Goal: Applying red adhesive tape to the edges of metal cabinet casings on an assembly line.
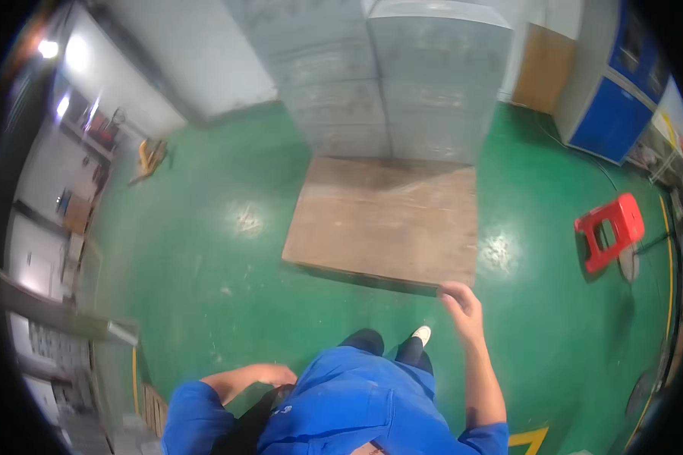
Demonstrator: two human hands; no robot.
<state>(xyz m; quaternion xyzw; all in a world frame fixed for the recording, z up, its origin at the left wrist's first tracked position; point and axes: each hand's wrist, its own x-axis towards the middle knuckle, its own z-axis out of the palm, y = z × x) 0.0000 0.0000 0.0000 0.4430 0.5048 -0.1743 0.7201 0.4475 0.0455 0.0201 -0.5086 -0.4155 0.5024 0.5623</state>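
Note:
My right hand (461,299) is stretched forward, in line with the near right corner of a low wooden platform (383,220). Its fingers are loosely curved with the thumb apart, and I see nothing in them. Whether it touches the platform, I cannot tell. My left hand (278,374) is bent in beside my waist, against the blue shirt (334,409); its fingers are blurred and partly hidden. On the far part of the platform, tall stacks of grey boxes (330,98) stand side by side, their faces smeared by motion.
On the right, a red plastic stool (613,231) stands near a blue-and-grey cabinet (611,114). A brown board (545,70) leans at the back wall. A yellow object (150,158) lies far left on the green floor (205,258). Shelving and frames line the left side.

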